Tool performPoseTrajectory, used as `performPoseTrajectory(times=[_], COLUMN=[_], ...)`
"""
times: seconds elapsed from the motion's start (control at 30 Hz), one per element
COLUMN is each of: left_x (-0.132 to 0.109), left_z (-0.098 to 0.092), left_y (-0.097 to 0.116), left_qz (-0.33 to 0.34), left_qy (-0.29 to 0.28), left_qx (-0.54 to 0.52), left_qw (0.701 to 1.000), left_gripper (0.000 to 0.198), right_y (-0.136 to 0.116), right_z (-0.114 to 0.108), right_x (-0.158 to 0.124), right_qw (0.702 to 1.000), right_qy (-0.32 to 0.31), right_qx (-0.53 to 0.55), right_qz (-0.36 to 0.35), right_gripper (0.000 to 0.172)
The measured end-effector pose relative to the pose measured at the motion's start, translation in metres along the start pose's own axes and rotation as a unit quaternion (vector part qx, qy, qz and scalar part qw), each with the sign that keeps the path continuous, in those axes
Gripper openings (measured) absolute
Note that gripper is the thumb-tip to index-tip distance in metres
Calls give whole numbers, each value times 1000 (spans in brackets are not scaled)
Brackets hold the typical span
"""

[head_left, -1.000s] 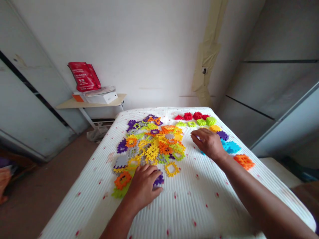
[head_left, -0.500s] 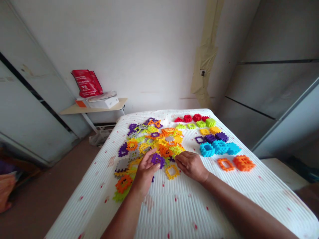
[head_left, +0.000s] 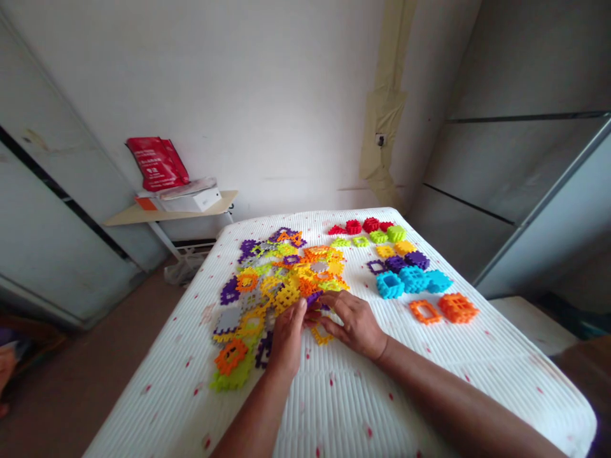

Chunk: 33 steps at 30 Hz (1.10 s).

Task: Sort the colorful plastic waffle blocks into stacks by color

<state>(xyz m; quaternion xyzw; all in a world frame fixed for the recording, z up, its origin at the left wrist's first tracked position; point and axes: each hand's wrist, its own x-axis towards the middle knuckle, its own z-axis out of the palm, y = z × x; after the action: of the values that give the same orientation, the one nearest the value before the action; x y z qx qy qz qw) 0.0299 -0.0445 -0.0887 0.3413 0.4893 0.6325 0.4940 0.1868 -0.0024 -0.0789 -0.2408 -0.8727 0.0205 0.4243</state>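
Note:
My left hand (head_left: 289,334) is closed on a purple notched plastic tile (head_left: 314,298) at the near edge of a mixed pile. Opposite it, my right hand (head_left: 353,321) has its fingertips on the same purple tile, with the thumb lower down. The fingers hide much of the tile. Just below them a yellow square frame tile (head_left: 321,336) lies partly covered by the hands. Left of my left hand lie a dark purple tile (head_left: 264,350) and an orange tile (head_left: 231,356) on a lime green one (head_left: 233,376).
Sorted by colour at the right are red (head_left: 371,224), lime (head_left: 396,233), yellow (head_left: 405,247), purple (head_left: 417,259), blue (head_left: 413,278) and orange stacks (head_left: 457,308). They lie on a white ribbed cover (head_left: 363,394). A side table (head_left: 128,216) bears a red bag (head_left: 155,164).
My left hand has moved right with the purple tile, and my right hand has come in to meet it. The fingers of my right hand have spread somewhat. The view has shifted slightly.

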Motion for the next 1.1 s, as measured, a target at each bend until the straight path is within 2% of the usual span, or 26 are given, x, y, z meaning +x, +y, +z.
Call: performPoseTrajectory(times=[0.1,0.3,0.43,0.6,0.73,0.8,0.9,0.97,1.1], left_x=[-2,-4,-5,-3,-5,-6,-8,-8,-7], left_z=[6,9,9,3,3,4,4,3,-1], left_y=[-2,-4,-7,-13,-11,-8,-4,-1,-1], left_qz=[-11,-32,-46,-56,-62,-66,-81,-93,-99], left_qy=[-47,-79,-88,-64,-82,-89,-81,-78,-104], left_qx=[-32,-95,-109,-101,-107,-114,-126,-135,-95], left_qw=[998,992,989,991,989,987,985,983,985], left_gripper=[44,45,43,39,35,33,29,27,33], right_y=[-3,-5,-6,-14,-19,-19,-19,-19,-17], right_z=[0,-1,2,3,-3,-8,-16,-20,-18], right_x=[1,1,1,6,13,16,19,20,17], right_qw=[999,999,999,994,985,983,982,984,990], right_qy=[10,-7,-11,-20,-38,-51,-82,-104,-124], right_qx=[-20,-21,-11,36,76,105,127,108,-5], right_qz=[22,33,48,104,152,142,109,96,65], right_gripper=[42,51,58,64,44,33,32,31,13])
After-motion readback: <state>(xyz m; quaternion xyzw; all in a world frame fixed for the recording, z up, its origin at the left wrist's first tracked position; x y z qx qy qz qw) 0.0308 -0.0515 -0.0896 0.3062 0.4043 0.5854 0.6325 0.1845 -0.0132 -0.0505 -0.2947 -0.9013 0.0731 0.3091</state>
